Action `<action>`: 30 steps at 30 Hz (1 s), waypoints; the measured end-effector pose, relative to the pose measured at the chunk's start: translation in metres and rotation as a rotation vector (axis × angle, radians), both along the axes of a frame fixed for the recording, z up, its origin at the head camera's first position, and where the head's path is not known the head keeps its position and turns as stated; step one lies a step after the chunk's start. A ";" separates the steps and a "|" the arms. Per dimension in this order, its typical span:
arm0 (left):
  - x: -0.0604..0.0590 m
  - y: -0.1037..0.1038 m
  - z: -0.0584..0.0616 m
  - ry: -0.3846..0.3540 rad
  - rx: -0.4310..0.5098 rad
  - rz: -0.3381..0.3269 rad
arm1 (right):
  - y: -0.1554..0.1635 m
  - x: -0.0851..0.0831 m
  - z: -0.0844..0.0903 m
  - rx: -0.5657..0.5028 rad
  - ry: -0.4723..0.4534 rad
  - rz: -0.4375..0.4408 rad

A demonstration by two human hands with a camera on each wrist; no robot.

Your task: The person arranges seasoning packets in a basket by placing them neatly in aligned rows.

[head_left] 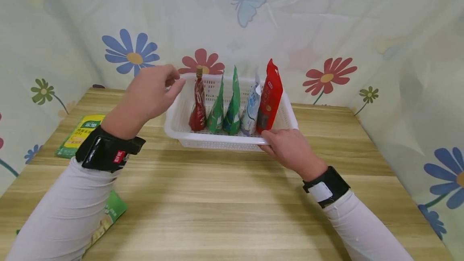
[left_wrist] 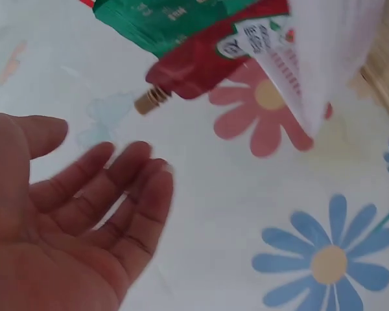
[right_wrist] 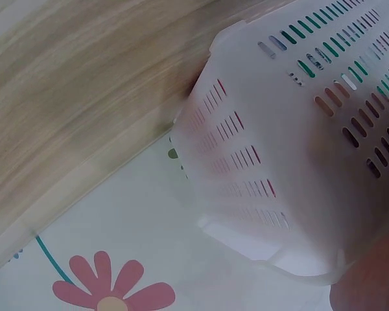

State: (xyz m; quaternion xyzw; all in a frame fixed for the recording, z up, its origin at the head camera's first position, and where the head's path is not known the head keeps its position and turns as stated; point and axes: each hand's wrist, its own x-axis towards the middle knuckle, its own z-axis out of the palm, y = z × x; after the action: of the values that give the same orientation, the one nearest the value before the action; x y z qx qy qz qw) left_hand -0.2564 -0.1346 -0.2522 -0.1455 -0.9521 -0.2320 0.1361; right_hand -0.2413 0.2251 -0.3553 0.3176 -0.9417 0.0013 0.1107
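Note:
A white perforated basket (head_left: 217, 142) stands on the wooden table (head_left: 224, 204). Upright in it, from left to right, are a dark red spout pouch (head_left: 197, 108) with a gold cap, two green pouches (head_left: 226, 108), a blue-white pouch (head_left: 251, 110) and a red pouch (head_left: 269, 98). My left hand (head_left: 170, 81) hovers by the basket's left rim, close to the spout pouch. In the left wrist view this hand (left_wrist: 84, 220) has loose fingers and an empty palm, with the spout pouch (left_wrist: 201, 71) beyond it. My right hand (head_left: 275, 140) grips the basket's front rim near its right corner; the basket wall (right_wrist: 279, 162) fills the right wrist view.
A yellow-green packet (head_left: 77, 136) lies flat at the table's left edge. Another green packet (head_left: 108, 216) is partly hidden under my left forearm. Floral cloth (head_left: 326, 31) hangs behind and at both sides of the table.

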 end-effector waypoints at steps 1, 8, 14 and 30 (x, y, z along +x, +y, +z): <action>0.001 -0.005 -0.001 0.036 0.006 -0.024 | 0.000 0.000 0.000 -0.001 0.001 0.002; -0.009 -0.059 -0.018 0.174 -0.078 -0.072 | -0.001 0.001 -0.003 -0.002 0.015 0.016; -0.033 -0.121 -0.038 -0.016 -0.221 -0.042 | 0.001 0.000 -0.001 0.007 0.036 0.013; -0.048 -0.204 -0.109 -0.422 -0.267 -0.148 | 0.001 0.003 0.002 0.013 0.034 0.003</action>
State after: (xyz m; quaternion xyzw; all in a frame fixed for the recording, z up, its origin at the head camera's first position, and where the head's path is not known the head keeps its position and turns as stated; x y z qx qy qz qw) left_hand -0.3043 -0.3387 -0.3611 -0.1798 -0.9684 -0.1388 -0.1031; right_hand -0.2386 0.2263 -0.3534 0.3198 -0.9392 -0.0103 0.1247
